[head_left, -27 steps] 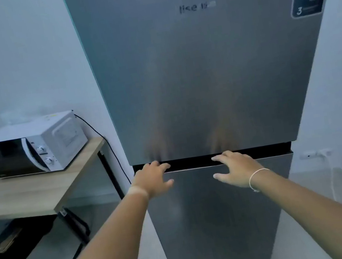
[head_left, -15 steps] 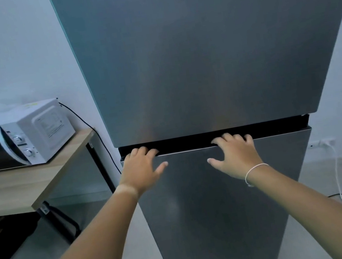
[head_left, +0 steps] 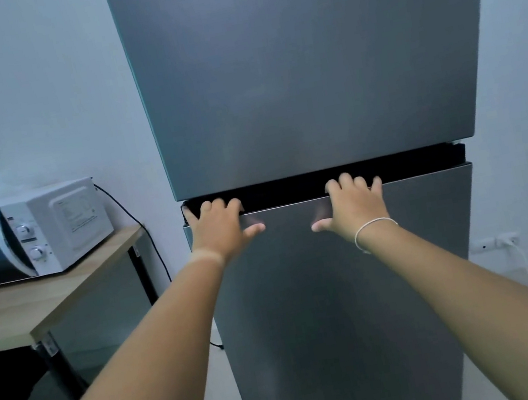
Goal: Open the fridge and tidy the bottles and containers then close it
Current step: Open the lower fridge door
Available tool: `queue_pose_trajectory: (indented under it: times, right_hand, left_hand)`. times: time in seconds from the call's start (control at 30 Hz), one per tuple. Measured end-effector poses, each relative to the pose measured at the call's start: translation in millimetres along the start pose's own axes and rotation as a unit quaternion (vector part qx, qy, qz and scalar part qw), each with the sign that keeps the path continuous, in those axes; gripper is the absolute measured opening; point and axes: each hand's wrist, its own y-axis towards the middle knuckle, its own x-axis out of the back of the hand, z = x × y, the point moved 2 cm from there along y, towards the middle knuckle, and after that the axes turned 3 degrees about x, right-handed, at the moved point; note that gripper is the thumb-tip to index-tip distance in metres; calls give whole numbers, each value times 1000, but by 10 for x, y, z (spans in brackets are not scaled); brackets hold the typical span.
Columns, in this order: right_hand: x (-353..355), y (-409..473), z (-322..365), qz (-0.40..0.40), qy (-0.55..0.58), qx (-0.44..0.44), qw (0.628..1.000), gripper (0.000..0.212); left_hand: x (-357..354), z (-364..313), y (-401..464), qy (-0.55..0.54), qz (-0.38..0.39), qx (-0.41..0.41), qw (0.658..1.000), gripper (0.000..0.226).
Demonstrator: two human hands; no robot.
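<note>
A tall steel-grey fridge stands in front of me, both doors closed: the upper door (head_left: 304, 71) and the lower door (head_left: 337, 309), with a dark gap (head_left: 282, 193) between them. My left hand (head_left: 222, 231) rests on the left part of the lower door's top edge, its fingers hooked into the gap and its thumb spread on the door face. My right hand (head_left: 355, 209), a thin bracelet on its wrist, grips the same edge further right in the same way. No bottles or containers are in view.
A white microwave (head_left: 50, 228) sits on a wooden table (head_left: 29, 309) with black legs, left of the fridge. Its black cable (head_left: 141, 227) runs down beside the fridge. A wall socket (head_left: 500, 242) with a white plug is low on the right wall.
My view has dropped and moved closer, so the fridge's logo and sticker are out of sight. Both hands slid from the door face up onto its top edge, fingers into the gap.
</note>
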Motion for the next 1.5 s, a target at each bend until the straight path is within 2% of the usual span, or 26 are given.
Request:
queue_pose_trajectory:
  times: [0.4, 0.63, 0.83, 0.97, 1.03, 1.13, 1.23, 1.5]
  right_hand:
    - [85, -110, -67, 16, 10, 3, 1000, 72]
    - [228, -409, -93, 32, 52, 1, 998, 69]
    - [370, -764, -171, 58, 92, -15, 994, 75]
    - [482, -1030, -191, 74, 151, -30, 985, 85]
    - [543, -1177, -210, 76, 188, -38, 978, 89]
    - [632, -1374, -251, 74, 218, -47, 972, 94]
    - [730, -1575, -266, 74, 242, -50, 966, 97]
    - [1036, -2278, -163, 99, 288, -8, 952, 104]
  left_hand:
    - [75, -87, -278, 19, -12, -2, 1000, 57]
    - [261, -261, -799, 74, -28, -2, 997, 44]
    - [473, -336, -1190, 140, -92, -93, 981, 33]
    - [620, -326, -1316, 213, -163, -178, 947, 29]
    - [733, -326, -1378, 215, -185, -219, 933, 30]
    - [937, -388, -1520, 185, -153, -246, 939, 41]
    - [1102, -443, -1658, 111, -105, -210, 966, 48]
    - [1401, -730, -2197, -19, -62, -168, 984, 40]
